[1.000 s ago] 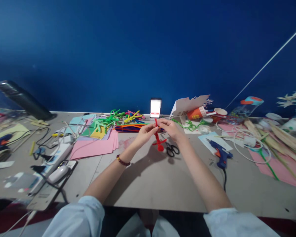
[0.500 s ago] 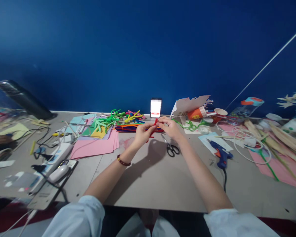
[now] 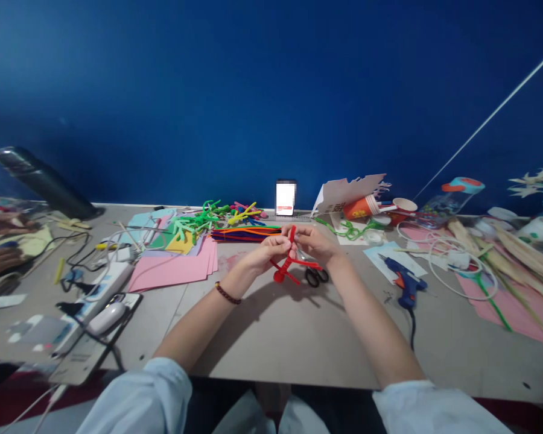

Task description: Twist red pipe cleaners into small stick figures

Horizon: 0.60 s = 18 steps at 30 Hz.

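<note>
Between my two hands is a red pipe-cleaner figure (image 3: 286,267), with a rounded end low down and thin limbs sticking out. My left hand (image 3: 271,250) pinches it from the left, thumb and fingers together. From the right, the fingers of my right hand (image 3: 312,242) close on its upper part, where a red tip pokes up. Black-handled scissors (image 3: 315,277) lie on the table just below my right hand, partly hidden by the figure. Behind my left hand rests a bundle of coloured pipe cleaners (image 3: 242,234).
A phone (image 3: 285,198) stands against the blue wall. Pink paper (image 3: 172,271) and bent green pipe cleaners (image 3: 187,224) lie left. A power strip (image 3: 97,295) is nearer. Right are a glue gun (image 3: 405,283), paper cups (image 3: 361,208) and white cable (image 3: 461,259). Another person's hand (image 3: 2,260) shows far left.
Both hands have come slightly lower and turned, so more of the red figure shows, its limbs now spreading below the fingers and over the scissors. At far left, the other person's hands have moved.
</note>
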Each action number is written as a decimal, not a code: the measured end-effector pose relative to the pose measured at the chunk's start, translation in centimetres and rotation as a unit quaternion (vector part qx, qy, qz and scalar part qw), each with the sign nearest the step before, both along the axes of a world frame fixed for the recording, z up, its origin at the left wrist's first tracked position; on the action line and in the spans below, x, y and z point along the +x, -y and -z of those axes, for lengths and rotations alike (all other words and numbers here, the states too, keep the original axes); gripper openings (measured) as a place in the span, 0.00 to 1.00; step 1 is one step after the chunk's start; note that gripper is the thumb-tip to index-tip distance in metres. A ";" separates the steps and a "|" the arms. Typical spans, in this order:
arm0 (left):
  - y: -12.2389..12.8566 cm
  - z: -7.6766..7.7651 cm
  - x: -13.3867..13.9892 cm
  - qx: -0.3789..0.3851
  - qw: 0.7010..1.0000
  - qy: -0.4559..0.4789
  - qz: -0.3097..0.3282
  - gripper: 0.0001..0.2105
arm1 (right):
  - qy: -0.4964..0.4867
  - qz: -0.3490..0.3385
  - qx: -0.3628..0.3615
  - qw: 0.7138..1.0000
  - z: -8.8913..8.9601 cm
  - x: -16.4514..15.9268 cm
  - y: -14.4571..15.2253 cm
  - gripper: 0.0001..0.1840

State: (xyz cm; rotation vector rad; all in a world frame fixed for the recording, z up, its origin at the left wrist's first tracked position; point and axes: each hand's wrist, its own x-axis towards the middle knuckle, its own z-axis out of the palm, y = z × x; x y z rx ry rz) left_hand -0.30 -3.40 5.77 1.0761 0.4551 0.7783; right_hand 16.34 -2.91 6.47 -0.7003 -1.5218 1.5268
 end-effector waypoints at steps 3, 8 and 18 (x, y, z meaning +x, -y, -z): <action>-0.2 0.4 0.0 -0.014 1.000 0.012 -0.012 0.15 | -0.023 0.008 -0.021 0.999 0.0 -0.5 0.0 0.16; -1.0 0.4 -0.2 0.056 0.989 -0.071 -0.116 0.14 | -0.010 0.080 -0.045 0.996 -0.1 -0.7 -0.4 0.14; -0.9 0.2 -0.7 0.386 0.814 -0.286 -0.327 0.08 | 0.107 0.290 0.167 0.936 0.5 -2.1 -0.9 0.10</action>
